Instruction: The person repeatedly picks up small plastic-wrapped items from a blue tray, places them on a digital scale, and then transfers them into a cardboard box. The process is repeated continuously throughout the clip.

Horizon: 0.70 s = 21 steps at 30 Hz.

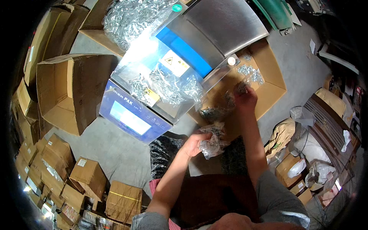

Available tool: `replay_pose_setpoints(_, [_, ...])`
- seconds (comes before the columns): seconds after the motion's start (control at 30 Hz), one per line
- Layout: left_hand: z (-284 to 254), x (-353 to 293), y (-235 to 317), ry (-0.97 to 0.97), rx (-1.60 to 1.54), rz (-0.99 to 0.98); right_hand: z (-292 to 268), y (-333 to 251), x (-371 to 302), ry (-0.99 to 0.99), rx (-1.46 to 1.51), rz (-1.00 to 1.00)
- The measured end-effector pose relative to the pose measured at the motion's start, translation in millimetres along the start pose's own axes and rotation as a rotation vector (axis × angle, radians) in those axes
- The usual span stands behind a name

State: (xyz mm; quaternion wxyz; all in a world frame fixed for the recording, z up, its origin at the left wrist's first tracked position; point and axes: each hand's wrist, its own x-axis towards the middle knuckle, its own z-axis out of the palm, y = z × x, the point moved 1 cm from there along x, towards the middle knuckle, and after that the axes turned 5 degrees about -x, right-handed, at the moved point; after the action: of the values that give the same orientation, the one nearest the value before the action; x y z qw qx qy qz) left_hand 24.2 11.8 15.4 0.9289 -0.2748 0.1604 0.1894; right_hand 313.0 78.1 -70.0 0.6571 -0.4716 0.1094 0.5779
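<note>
My left hand [194, 145] is closed on a clear plastic bag [213, 142] with small metal parts in it, held above my lap. Farther out, my right hand [246, 100] reaches over an open cardboard box [273, 94], its fingers closed on a small clear bag of metal hardware [241, 87]. Several other little bags of shiny hardware [251, 73] lie in that box. Beside it stands a blue and white packing machine [134, 115] with a lit screen. Under its clear cover sits a heap of screws [166, 86].
An empty open carton [61, 92] stands at the left. Beyond the machine, another carton holds a big pile of bagged hardware [132, 19]. Closed boxes [88, 172] are stacked at the lower left. Plastic bags [318, 174] and cartons crowd the right side.
</note>
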Motion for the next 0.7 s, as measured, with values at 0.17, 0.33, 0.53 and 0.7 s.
replay_pose_setpoints(0.17, [12.2, -2.3, 1.2, 0.246, 0.044, -0.006, 183.6, -29.0, -79.4, -0.178, -0.559, -0.026])
replay_pose_setpoints(0.33, [21.5, 0.7, 3.5, 0.249, 0.019, 0.042, 170.1, -20.5, -36.2, -0.223, -0.899, -0.338])
replay_pose_setpoints(0.53, [13.8, -4.5, 7.5, 0.219, 0.009, 0.064, 49.3, 27.6, 71.7, -0.240, -2.002, -0.215])
replay_pose_setpoints(0.7, [-2.1, -8.9, 10.8, 0.287, -0.057, 0.096, -13.7, 62.9, 121.4, -0.335, -2.451, -0.249])
